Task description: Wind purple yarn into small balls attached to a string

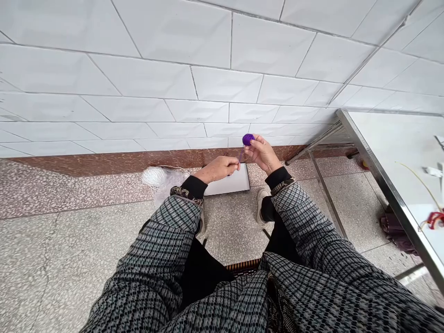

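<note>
My right hand [262,154] is raised in front of me, fingers closed around a small round purple crocheted piece [248,138] at its fingertips. A thin purple strand [241,154] runs down from that piece to my left hand [219,168], which is closed in a pinch on the strand or a slim tool; I cannot tell which. The two hands are close together, a hand's width apart. Both arms wear grey checked sleeves with black cuffs.
A white flat box [231,183] lies on the speckled floor below the hands, beside a crumpled clear plastic bag [160,178]. A metal-framed table [381,178] stands at the right with red items [437,218] on it. A white tiled wall is ahead.
</note>
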### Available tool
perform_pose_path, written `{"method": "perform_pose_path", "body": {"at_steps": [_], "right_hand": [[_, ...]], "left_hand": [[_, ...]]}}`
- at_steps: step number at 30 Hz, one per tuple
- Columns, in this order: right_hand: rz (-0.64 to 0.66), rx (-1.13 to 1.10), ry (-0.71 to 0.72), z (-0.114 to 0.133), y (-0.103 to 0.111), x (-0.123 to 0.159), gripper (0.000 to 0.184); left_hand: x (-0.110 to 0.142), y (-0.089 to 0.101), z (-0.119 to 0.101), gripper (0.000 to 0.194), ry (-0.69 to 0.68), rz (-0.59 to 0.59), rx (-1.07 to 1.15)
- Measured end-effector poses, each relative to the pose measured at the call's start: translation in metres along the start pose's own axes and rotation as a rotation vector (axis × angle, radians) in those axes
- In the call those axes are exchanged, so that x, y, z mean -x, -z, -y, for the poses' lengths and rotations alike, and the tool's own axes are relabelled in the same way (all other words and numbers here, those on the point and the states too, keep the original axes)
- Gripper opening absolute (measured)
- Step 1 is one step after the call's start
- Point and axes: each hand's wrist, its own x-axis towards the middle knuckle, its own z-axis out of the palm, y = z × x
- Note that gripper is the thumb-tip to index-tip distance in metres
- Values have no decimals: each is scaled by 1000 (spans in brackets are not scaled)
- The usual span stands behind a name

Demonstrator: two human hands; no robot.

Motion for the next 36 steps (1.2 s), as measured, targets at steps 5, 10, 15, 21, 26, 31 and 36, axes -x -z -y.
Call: {"method": "perform_pose_path", "body": {"at_steps": [5,10,15,21,26,31,36], "right_hand": [[-184,410,11,-12,3,-6,29],[135,728,-188,-11,-1,4,25],[534,511,-299,-2,-6,14,29],[288,108,-163,7,-6,11,35],[-119,-2,-4,7,-6,3,37],[-163,417,-45,-8,-4,-1,24],[150,683,-196,-9,-7,8,25]], "left_hand": [[3,-2,-8,22,-76,66,15],[6,6,-6,23,-17,-154,49],[5,12,1,24,4,-322,36],[2,7,5,25,67,-245,3],[1,-1,-2,21,-10,4,2],[4,1,-10,21,-83,77,15],[6,6,-7,24,-9,-149,40]]}}
